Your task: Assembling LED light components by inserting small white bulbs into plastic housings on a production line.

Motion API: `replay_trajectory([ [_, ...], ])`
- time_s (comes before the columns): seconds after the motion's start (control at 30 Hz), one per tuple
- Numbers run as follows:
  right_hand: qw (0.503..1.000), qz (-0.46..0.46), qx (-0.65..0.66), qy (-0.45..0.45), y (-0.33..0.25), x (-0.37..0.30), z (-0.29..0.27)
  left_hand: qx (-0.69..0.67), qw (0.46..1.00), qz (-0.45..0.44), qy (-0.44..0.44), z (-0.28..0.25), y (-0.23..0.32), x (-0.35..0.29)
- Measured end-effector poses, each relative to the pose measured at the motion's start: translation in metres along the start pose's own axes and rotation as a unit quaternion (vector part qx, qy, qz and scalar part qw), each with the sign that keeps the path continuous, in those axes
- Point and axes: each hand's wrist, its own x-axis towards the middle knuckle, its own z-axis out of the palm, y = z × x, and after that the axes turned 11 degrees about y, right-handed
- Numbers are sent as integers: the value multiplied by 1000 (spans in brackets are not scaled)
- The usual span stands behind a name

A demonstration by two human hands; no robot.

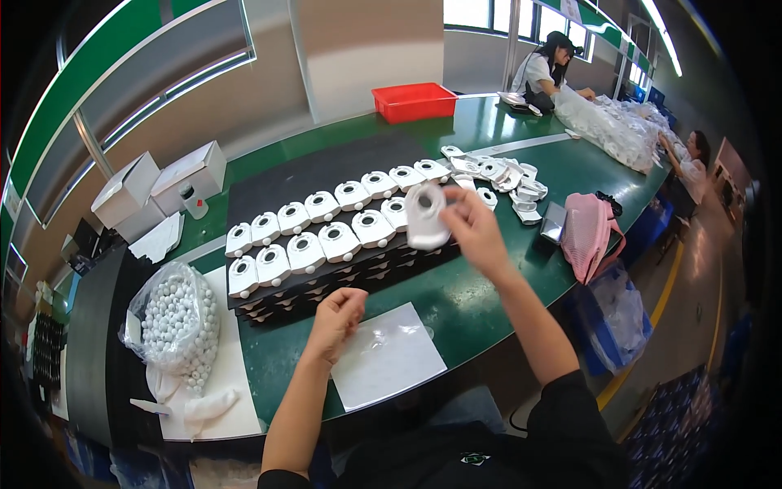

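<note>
My right hand (475,230) grips a white plastic housing (426,217) with a round dark-ringed hole, slightly blurred, raised at the right end of two rows of similar housings. The rows (303,248) lie on a stack of black foam trays (342,285), and small white balls show at the edges of many housings. My left hand (338,320) is closed, thumb against curled fingers, in front of the stack; anything inside it is hidden. Below it lies a white sheet (391,359) in a clear sleeve. Loose housings (509,181) are heaped on the right.
A clear bag of white balls (175,314) stands at the left, beside black sheets (102,342). White boxes (167,183) and a red bin (414,102) are farther back. A pink bag (586,232) sits at the right edge. Two people work beyond, near plastic bags (607,130).
</note>
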Motion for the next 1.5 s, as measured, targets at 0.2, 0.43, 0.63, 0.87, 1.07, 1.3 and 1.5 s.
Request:
replay_trajectory([
  [0.2,968,12,-250,17,46,72,-40,-253,961,-112,1,-8,-1,13],
  [0.43,952,-12,-307,3,61,87,-43,-320,940,-118,14,-14,-2,12],
  [0.63,897,-76,-410,143,98,88,-113,-350,927,-136,20,-9,-1,9],
  [0.87,821,-125,-555,45,105,16,-111,-347,931,-115,16,-10,-7,12],
  [1.07,748,-108,-654,26,48,-24,-107,-327,938,-110,0,-8,-12,14],
  [1.3,705,-95,-700,-58,16,-48,-106,-267,960,-79,-24,2,-3,5],
  [1.5,950,12,-303,-79,-10,-65,-45,-180,981,-70,-8,-2,2,-1],
])
